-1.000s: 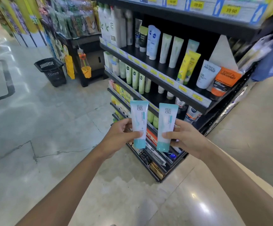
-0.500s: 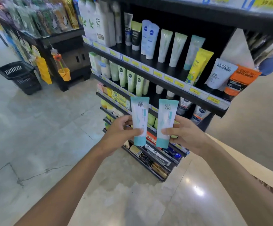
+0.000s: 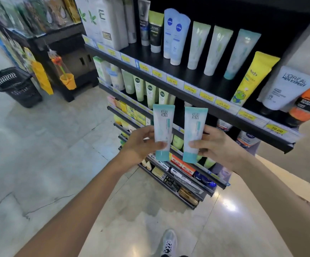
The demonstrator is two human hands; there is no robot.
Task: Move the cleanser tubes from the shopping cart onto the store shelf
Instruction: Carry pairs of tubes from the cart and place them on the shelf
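Observation:
My left hand (image 3: 141, 143) grips a white cleanser tube with a teal cap (image 3: 163, 127), held upright with the cap down. My right hand (image 3: 215, 143) grips a second matching tube (image 3: 194, 130) the same way. Both tubes are side by side in front of the black store shelf (image 3: 196, 84), just below its upper board. On that board stand similar pale green and teal tubes (image 3: 217, 51). The shopping cart is out of view.
The upper board holds Nivea tubes (image 3: 176, 36), a yellow tube (image 3: 252, 78) and L'Oreal tubes (image 3: 287, 88). Lower boards carry green tubes and boxed soaps. A black basket (image 3: 13, 86) stands on the floor at left. My shoe (image 3: 169, 242) shows below.
The shelf has come closer and larger in view. Both hands have risen slightly with their tubes toward the upper board.

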